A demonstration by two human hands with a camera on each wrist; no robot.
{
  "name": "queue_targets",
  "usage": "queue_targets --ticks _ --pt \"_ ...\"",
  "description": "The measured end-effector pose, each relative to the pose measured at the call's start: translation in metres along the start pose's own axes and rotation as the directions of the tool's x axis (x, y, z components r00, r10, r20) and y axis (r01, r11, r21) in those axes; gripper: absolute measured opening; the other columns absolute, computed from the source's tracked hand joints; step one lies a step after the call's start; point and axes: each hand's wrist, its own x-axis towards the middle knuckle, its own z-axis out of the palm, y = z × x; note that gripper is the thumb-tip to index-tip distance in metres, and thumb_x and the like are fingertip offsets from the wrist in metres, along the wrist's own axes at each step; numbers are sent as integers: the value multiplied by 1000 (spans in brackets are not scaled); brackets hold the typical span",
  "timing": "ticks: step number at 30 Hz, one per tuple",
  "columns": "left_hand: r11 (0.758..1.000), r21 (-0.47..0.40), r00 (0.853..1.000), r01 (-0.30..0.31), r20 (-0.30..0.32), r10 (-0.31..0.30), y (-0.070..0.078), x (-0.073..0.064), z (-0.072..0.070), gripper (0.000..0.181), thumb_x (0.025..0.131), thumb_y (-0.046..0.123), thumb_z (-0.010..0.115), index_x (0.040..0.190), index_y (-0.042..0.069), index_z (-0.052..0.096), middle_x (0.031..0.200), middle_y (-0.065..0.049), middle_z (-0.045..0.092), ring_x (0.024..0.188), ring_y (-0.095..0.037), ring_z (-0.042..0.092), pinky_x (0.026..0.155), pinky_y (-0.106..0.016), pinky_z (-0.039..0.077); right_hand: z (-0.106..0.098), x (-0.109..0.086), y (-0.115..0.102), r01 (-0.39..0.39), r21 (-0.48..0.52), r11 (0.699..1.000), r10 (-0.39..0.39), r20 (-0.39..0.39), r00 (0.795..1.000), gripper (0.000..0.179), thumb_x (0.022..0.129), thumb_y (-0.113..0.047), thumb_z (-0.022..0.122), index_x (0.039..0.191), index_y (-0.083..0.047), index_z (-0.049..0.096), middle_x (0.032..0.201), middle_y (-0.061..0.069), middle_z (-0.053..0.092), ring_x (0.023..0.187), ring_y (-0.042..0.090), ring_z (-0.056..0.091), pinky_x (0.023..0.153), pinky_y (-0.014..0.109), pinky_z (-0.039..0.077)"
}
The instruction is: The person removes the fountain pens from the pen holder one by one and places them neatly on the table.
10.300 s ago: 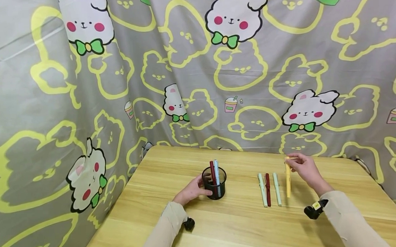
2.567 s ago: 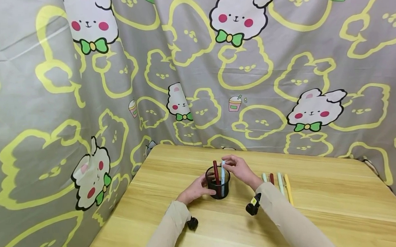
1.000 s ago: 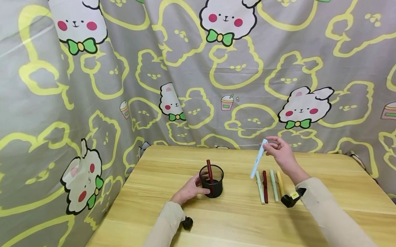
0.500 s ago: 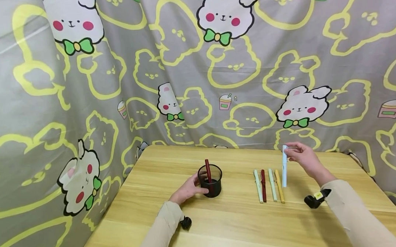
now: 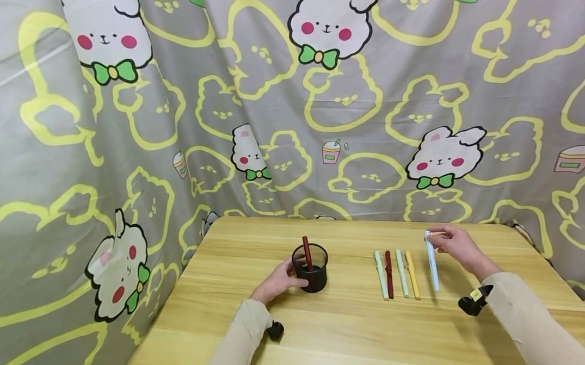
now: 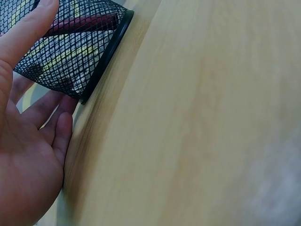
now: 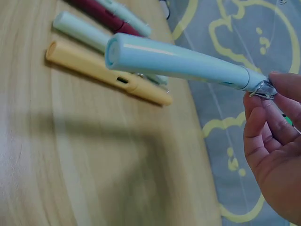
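Observation:
My left hand (image 5: 278,281) curls around the side of a black mesh pen holder (image 5: 318,282), thumb in front. One dark red pen (image 5: 307,251) leans inside it; the mesh and that pen (image 6: 84,24) also show in the left wrist view. At the right, my right hand (image 5: 459,247) pinches a light blue pen (image 5: 432,263) by its clip end. The pen's other end points down toward the table, and the right wrist view shows this blue pen (image 7: 178,61) raised off the wood. To its left lies a yellow pen (image 5: 412,275).
Farther left in the row on the wooden table (image 5: 348,327) lie a pale green pen (image 5: 402,273), a dark red pen (image 5: 389,274) and another pale green pen (image 5: 381,275). A patterned curtain (image 5: 279,107) hangs behind the table and along its left side.
Earlier the right hand held the yellow pen, which now lies in the row. The blue pen has left the holder, moved right past the yellow one and come lower. The left hand stays at the holder.

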Motion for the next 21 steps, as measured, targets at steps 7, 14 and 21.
queue_targets --ticks 7,14,21 --pt "1000 0 1000 -2 -26 2 -27 9 -4 75 80 0 73 145 7 35 142 -16 43 128 -34 41 106 -50 28 2 2 14 -36 -83 996 38 31 999 55 94 -28 60 130 12 47 96 8 68 77 8 60 71 32 53" --pt "999 14 998 28 -49 -28 -30 12 -4 75 80 8 75 145 14 36 142 -10 43 129 -29 41 106 -48 28 3 3 28 -56 -47 997 58 43 997 53 94 -25 60 127 14 47 93 8 68 75 8 60 70 32 53" --pt "1000 -6 999 13 -43 -13 -31 11 -5 73 80 6 74 143 14 39 140 -9 46 128 -26 42 107 -45 28 10 8 37 -72 -57 996 75 48 996 53 94 -25 60 128 14 47 94 11 68 75 8 61 69 31 53"
